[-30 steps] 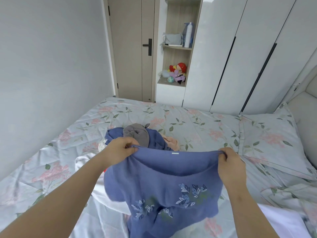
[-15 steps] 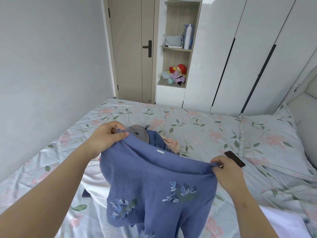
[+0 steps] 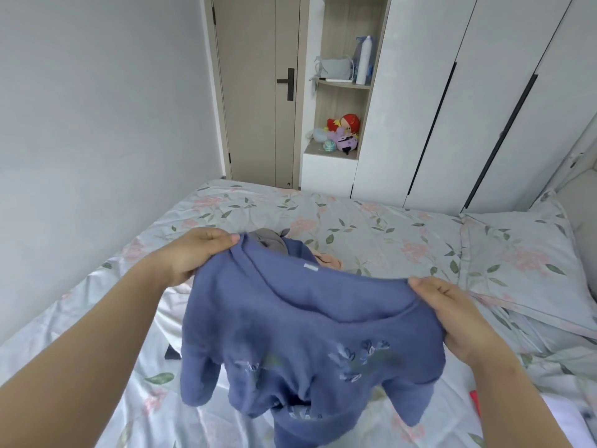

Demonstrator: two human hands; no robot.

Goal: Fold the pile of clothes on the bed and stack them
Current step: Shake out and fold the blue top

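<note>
I hold a blue top (image 3: 300, 334) with embroidered leaves up above the bed (image 3: 371, 227). My left hand (image 3: 197, 253) grips its left shoulder, higher and farther away. My right hand (image 3: 452, 315) grips the right shoulder, lower and nearer. The top hangs spread between both hands, its short sleeves drooping. Behind it lies the pile of clothes: a grey garment (image 3: 271, 240), more blue cloth and a peach piece (image 3: 329, 261), mostly hidden by the top. A white garment (image 3: 171, 312) lies under my left forearm.
A floral pillow (image 3: 523, 257) lies at the right by the padded headboard. A wall runs along the bed's left side. Beyond the bed stand a door (image 3: 258, 92), open shelves with toys (image 3: 342, 134), and white wardrobes (image 3: 468, 98).
The top has been raised and spread wider, its left shoulder staying higher than the right. My right hand now covers the dark phone that showed on the bed half a second ago.
</note>
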